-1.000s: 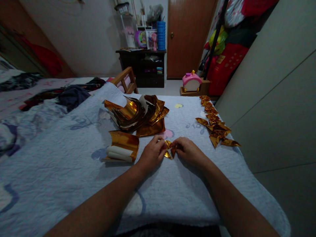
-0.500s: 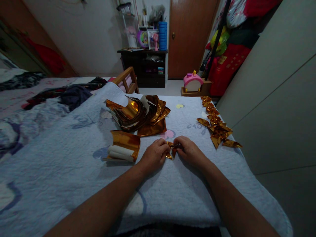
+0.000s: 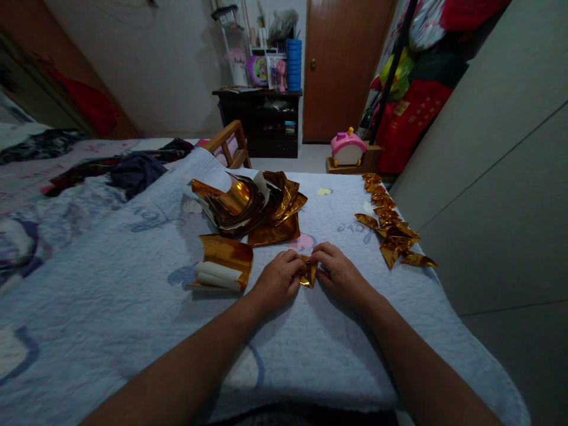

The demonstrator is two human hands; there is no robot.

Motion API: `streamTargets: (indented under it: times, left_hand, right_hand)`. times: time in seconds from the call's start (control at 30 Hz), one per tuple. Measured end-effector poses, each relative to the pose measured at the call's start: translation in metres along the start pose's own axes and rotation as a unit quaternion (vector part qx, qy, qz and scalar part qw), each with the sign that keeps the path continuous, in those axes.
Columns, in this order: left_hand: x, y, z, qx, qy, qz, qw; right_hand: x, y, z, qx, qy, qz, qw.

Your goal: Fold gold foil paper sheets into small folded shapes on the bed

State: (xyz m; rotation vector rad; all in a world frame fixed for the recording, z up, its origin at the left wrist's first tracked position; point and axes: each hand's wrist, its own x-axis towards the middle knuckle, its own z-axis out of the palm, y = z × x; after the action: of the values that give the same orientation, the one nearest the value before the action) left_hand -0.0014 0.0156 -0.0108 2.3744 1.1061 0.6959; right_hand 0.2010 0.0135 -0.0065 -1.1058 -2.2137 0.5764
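Supporting the gold paper pile (image 3: 237, 212) is a pale blue cloth (image 3: 323, 349). Right of the pile lies a row of folded pieces (image 3: 390, 231); on its near side, a curled sheet (image 3: 224, 257). Off the pile's near right corner, the left hand (image 3: 280, 275) pinches a small piece (image 3: 307, 277), fingers closed; the right hand (image 3: 341, 271) touches it, fingers slightly parted, grip unclear.

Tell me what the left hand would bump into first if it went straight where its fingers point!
First, the folded gold paper the left hand seems to be holding; then probably the right hand, though depth is unclear.
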Motion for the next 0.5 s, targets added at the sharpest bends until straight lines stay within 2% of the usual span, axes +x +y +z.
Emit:
streamTargets:
  times: [0.17, 0.33, 0.5]
  left_hand:
    - [0.0004, -0.0008, 0.0006, 0.0, -0.005, -0.004, 1.0]
    - [0.0004, 0.0001, 0.0003, -0.006, -0.004, -0.008, 1.0]
    - [0.0, 0.0001, -0.002, -0.019, -0.002, -0.012, 1.0]
  right_hand:
    - [0.0002, -0.0061, -0.0007, -0.034, 0.006, 0.007, 0.999]
    - [0.0004, -0.0079, -0.0044, -0.09, -0.033, -0.017, 0.995]
    - [0.0001, -0.0082, -0.0054, -0.096, -0.053, -0.023, 0.994]
